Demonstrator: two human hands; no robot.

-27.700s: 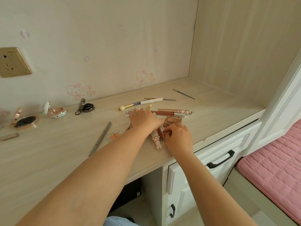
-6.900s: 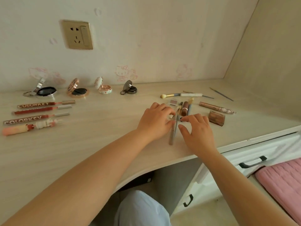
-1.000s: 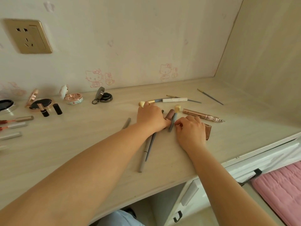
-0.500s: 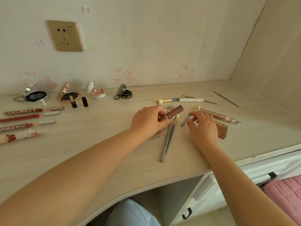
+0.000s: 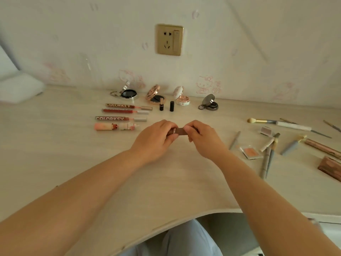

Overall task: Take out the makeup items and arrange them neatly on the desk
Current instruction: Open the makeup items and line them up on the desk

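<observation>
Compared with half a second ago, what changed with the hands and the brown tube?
The brown lipstick tube has left the cluttered pile on the right; both the left hand and the right hand now grip it above the middle of the desk. The lip gloss row and open compacts stayed put.

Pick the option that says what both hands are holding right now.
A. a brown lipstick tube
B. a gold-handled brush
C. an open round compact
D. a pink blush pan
A: the left hand and right hand each pinch an end of the brown lipstick tube above the desk; the brush, the compacts and the blush pan lie untouched.
</observation>
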